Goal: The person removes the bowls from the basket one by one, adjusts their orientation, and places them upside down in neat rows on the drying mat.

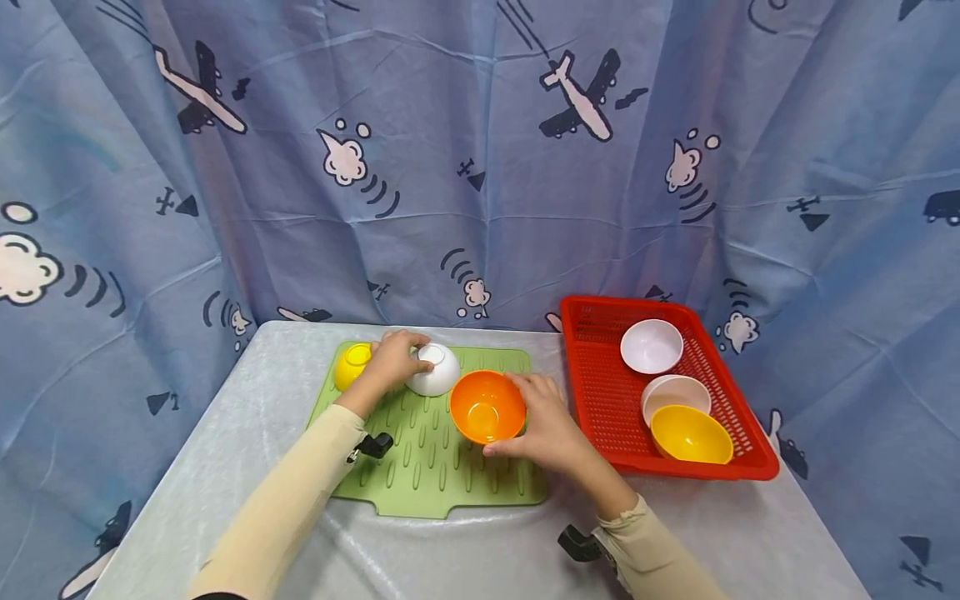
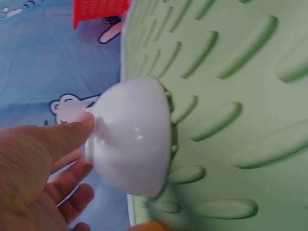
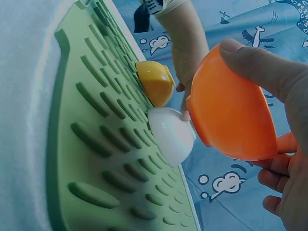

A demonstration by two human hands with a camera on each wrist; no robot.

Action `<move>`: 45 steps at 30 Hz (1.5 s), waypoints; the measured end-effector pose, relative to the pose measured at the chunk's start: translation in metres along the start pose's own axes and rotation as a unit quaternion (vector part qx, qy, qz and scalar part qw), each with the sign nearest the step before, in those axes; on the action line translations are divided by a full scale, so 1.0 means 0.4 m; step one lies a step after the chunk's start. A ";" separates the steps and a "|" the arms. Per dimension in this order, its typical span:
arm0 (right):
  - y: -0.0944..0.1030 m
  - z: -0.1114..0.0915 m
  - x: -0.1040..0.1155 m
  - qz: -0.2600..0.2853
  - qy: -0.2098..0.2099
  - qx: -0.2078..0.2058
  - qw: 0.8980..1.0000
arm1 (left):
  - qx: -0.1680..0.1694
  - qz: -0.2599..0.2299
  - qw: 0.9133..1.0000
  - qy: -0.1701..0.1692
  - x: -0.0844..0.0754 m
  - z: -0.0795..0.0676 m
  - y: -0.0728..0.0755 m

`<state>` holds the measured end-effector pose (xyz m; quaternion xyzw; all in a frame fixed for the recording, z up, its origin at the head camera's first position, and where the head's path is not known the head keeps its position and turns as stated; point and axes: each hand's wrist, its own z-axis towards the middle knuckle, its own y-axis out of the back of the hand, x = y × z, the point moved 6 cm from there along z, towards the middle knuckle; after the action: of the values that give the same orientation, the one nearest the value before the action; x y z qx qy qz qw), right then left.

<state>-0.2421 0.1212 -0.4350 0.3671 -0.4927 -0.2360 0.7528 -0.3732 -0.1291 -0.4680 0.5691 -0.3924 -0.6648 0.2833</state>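
My left hand (image 1: 394, 363) is at the foot of a white bowl (image 1: 441, 377), thumb and fingers pinching the foot ring. That bowl is upside down, its rim against the ridges of a green drying mat (image 2: 240, 110). In my right hand (image 1: 551, 427) is an orange bowl (image 1: 487, 407), gripped at the rim between thumb and fingers. It is held above the mat, its inside facing the head camera; the right wrist view shows its outer side. A yellow bowl (image 3: 156, 83) stands upside down on the mat beside the white one, partly hidden by my left hand in the head view.
A red plastic basket (image 1: 600, 392) stands right of the mat. Inside are a white bowl (image 1: 651, 347), another white bowl (image 1: 678, 392) and a yellow bowl (image 1: 692, 435) overlapping it. Behind the table (image 1: 270, 400) hangs a blue curtain (image 1: 420, 208) printed with planes.
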 end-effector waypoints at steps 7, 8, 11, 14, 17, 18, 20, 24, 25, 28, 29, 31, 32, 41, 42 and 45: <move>-0.014 -0.007 0.003 0.006 0.005 -0.006 1.000 | 0.017 -0.050 0.999 -0.015 -0.001 -0.033 0.037; -0.016 -0.009 0.003 0.007 0.004 -0.006 1.000 | 0.019 -0.066 0.997 -0.019 -0.006 -0.042 0.045; -0.019 -0.012 0.005 0.012 0.002 -0.009 1.000 | 0.028 -0.129 0.991 -0.035 -0.028 -0.073 0.065; -0.021 -0.014 0.010 0.016 0.007 -0.014 1.000 | 0.041 -0.186 0.980 -0.052 -0.058 -0.114 0.072; -0.020 -0.017 0.017 0.019 0.014 -0.018 1.000 | 0.056 -0.227 0.970 -0.058 -0.084 -0.164 0.067; -0.019 -0.018 0.020 0.019 0.017 -0.019 1.000 | 0.059 -0.235 0.969 -0.057 -0.090 -0.181 0.064; -0.017 -0.020 0.024 0.016 0.023 -0.022 0.999 | 0.065 -0.251 0.964 -0.051 -0.099 -0.213 0.056; -0.008 -0.025 0.029 0.010 0.037 -0.032 0.999 | 0.090 -0.291 0.952 -0.038 -0.107 -0.260 0.025; -0.005 -0.026 0.030 0.009 0.041 -0.035 0.999 | 0.101 -0.305 0.946 -0.037 -0.108 -0.269 0.016; 0.000 -0.028 0.032 0.011 0.051 -0.045 0.998 | 0.139 -0.345 0.928 -0.034 -0.111 -0.290 -0.012; 0.001 -0.029 0.033 0.012 0.054 -0.048 0.997 | 0.149 -0.356 0.922 -0.033 -0.110 -0.295 -0.020; 0.003 -0.029 0.035 0.015 0.062 -0.052 0.997 | 0.168 -0.369 0.913 -0.032 -0.110 -0.303 -0.031; 0.004 -0.029 0.037 0.018 0.066 -0.055 0.996 | 0.175 -0.374 0.910 -0.031 -0.109 -0.307 -0.035; 0.013 -0.035 0.047 0.028 0.090 -0.070 0.993 | 0.232 -0.435 0.870 -0.031 -0.128 -0.322 -0.065; 0.013 -0.035 0.048 0.028 0.092 -0.071 0.993 | 0.237 -0.447 0.862 -0.029 -0.131 -0.322 -0.069; 0.015 -0.038 0.049 0.033 0.096 -0.075 0.992 | 0.241 -0.483 0.841 -0.024 -0.137 -0.324 -0.077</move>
<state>-0.2203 0.1158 -0.4230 0.3141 -0.4107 -0.2109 0.8296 -0.2336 -0.0935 -0.4704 0.7211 -0.2224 -0.6148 -0.2295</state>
